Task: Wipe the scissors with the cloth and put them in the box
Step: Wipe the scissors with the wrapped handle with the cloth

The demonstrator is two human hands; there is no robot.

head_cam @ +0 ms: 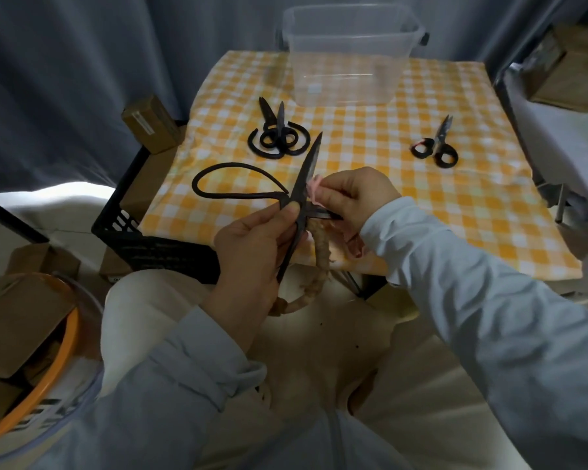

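Note:
My left hand (252,245) grips a large black iron pair of scissors (304,174) near its pivot, blades spread apart, one tip pointing up and away. My right hand (350,198) pinches a pink cloth (314,189) against the lower blade. One handle loop sticks out to the left, the other, wrapped in tan cord, hangs below my hands. A clear plastic box (348,52) stands at the table's far edge. On the yellow checked tablecloth (455,205) lie black scissors with big loops (275,137) and a smaller pair (437,145).
A black crate (143,239) with cardboard boxes stands left of the table. An orange-rimmed basin (48,361) with boxes is at the lower left. Grey curtains hang behind. A cardboard box (571,62) rests on a surface at the right.

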